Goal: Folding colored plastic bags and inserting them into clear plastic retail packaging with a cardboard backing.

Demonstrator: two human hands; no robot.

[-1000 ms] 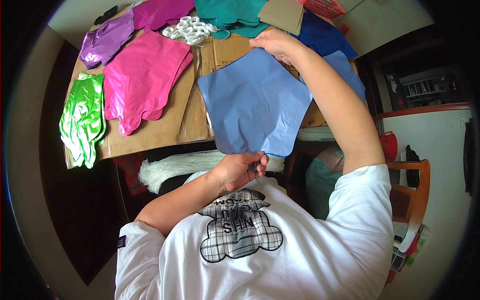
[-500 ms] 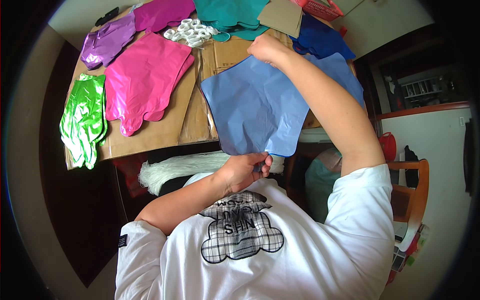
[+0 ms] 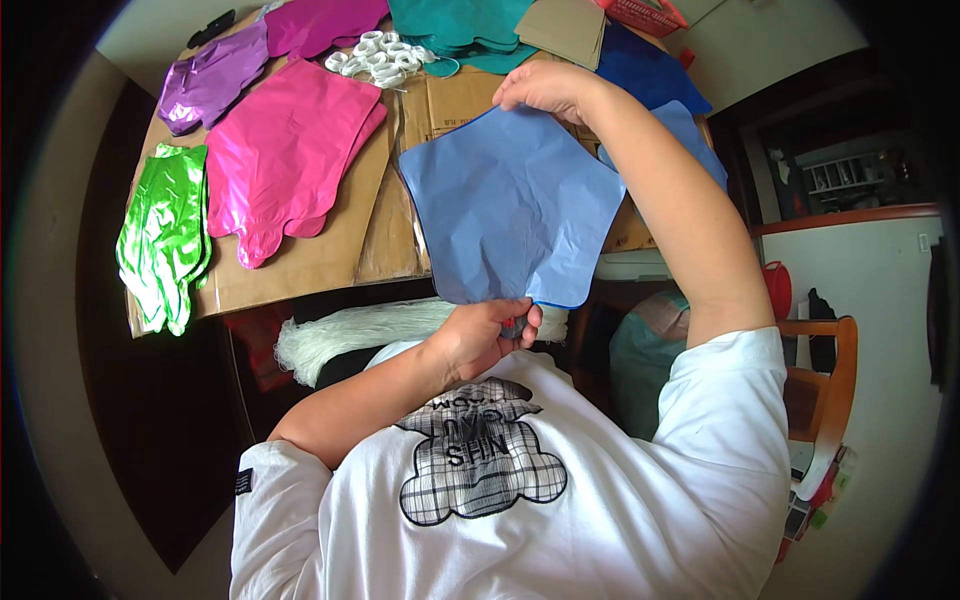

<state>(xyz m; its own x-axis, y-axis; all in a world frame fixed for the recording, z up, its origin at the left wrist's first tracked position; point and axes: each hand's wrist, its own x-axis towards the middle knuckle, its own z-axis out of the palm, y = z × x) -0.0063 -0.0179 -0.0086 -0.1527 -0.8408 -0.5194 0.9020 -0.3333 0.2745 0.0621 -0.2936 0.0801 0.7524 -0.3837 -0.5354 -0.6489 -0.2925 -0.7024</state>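
A flat, light blue foil balloon (image 3: 510, 205) is stretched between both hands above the cardboard-covered table (image 3: 320, 265). My left hand (image 3: 487, 333) pinches its narrow neck close to my chest. My right hand (image 3: 545, 88) grips the far top edge with the arm stretched out. More light blue foil (image 3: 690, 135) lies under my right forearm.
Flat foil balloons lie on the cardboard: pink (image 3: 290, 150), green (image 3: 160, 235), purple (image 3: 210, 85), magenta (image 3: 320, 22), teal (image 3: 460, 25), dark blue (image 3: 645, 70). White plastic rings (image 3: 375, 55) sit at the back. A bundle of white strings (image 3: 360, 330) lies at the near edge. A wooden chair (image 3: 825, 400) stands right.
The light blue balloon has been turned and pulled flatter between my hands; my right hand shifted slightly left along its top edge. My left hand keeps hold of the neck.
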